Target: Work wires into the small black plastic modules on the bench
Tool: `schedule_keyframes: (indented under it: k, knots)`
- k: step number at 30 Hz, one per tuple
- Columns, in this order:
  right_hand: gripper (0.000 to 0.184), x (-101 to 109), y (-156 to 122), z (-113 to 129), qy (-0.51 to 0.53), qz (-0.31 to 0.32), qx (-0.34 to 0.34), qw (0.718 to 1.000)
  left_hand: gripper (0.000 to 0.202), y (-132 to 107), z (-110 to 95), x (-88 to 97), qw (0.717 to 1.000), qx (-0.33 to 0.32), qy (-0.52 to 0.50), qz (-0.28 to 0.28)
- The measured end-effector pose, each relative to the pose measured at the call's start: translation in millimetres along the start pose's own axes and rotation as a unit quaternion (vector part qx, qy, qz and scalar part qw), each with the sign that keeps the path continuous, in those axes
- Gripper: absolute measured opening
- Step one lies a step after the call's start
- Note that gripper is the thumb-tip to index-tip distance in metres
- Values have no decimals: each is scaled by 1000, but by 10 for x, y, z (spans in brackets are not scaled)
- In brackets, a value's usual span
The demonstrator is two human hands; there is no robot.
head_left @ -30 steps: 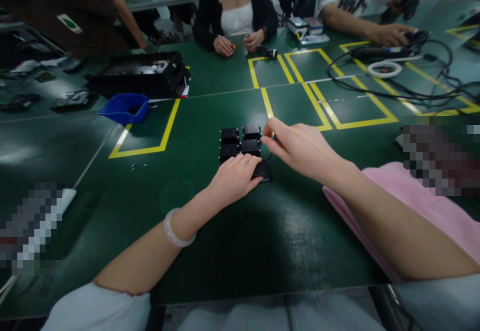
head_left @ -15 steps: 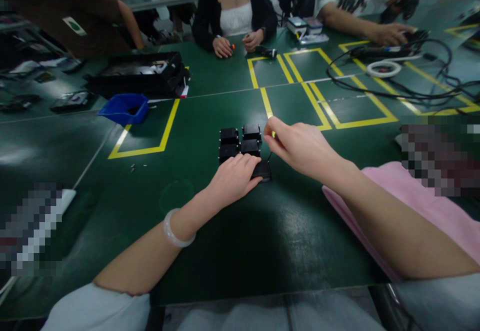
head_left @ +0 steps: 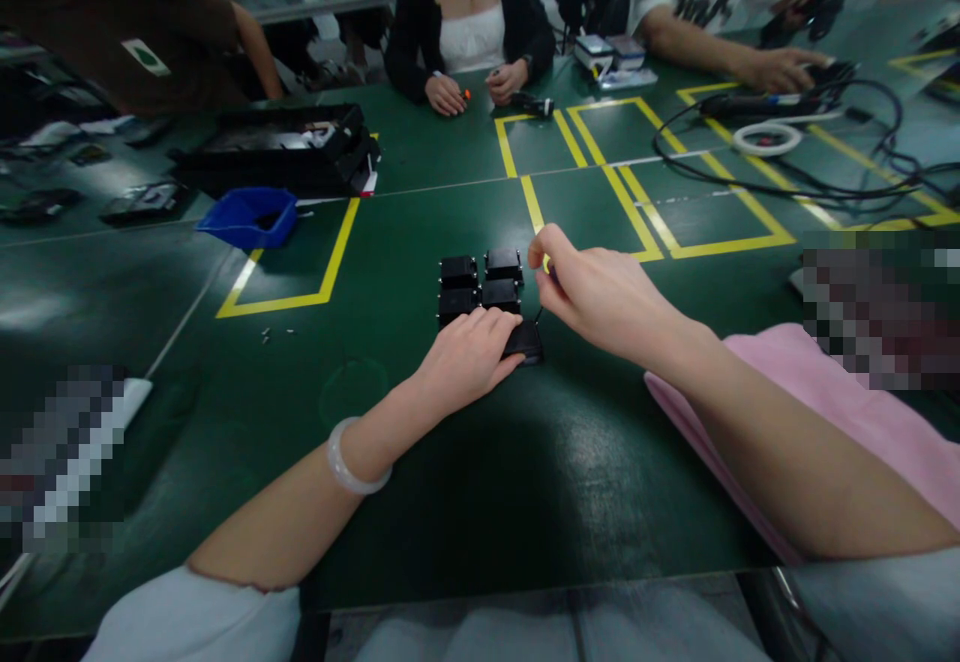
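Several black box-shaped blocks [head_left: 501, 294] with small bright pins or screws at their sides form a cluster in the middle of the green table. My left hand [head_left: 472, 350] presses on the near end of this cluster, fingers over the top and thumb along the front edge of the nearest black block [head_left: 528, 340]. Part of the cluster is hidden under that hand. Just to the right, my right hand [head_left: 589, 282] is closed in a pinch on a thin dark tool [head_left: 539, 315], whose slim shaft slants down to the nearest block's right corner. Its exact kind is unclear.
A blue bin [head_left: 251, 218] and a black tray [head_left: 292, 142] stand at the back left. Tiny metal pieces [head_left: 265, 334] lie left of the blocks. Pink cloth [head_left: 757, 372] is under my right forearm. Black cables [head_left: 787, 177] loop at the far right. Co-workers sit opposite.
My right fingers have shifted slightly around the thin tool, and a dark bit now shows between them. My left hand and the blocks stay put. At the far right, a co-worker's dark object has risen.
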State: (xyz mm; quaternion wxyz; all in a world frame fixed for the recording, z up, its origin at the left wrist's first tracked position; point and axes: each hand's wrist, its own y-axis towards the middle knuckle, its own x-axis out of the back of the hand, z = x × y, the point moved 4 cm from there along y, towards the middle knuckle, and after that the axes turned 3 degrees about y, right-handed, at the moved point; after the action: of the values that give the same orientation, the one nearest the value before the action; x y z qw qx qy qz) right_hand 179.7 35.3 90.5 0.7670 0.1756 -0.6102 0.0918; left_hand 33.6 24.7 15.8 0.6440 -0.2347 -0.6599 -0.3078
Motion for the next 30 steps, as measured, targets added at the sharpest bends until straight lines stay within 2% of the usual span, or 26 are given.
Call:
schedule_keyframes:
  k: [19,24,30]
  knots:
    - [27,-15,-6,1,23,0,26,999,35,3,-1,8,1000,-3,-4,1]
    - [29,-9,-2,9,-13,5,23,1000,35,6,-4,9,1000,0,-5,5]
    - [27,-8,1,4,10,-3,16,1000,35,2,-1,-1,1000,0,-2,3]
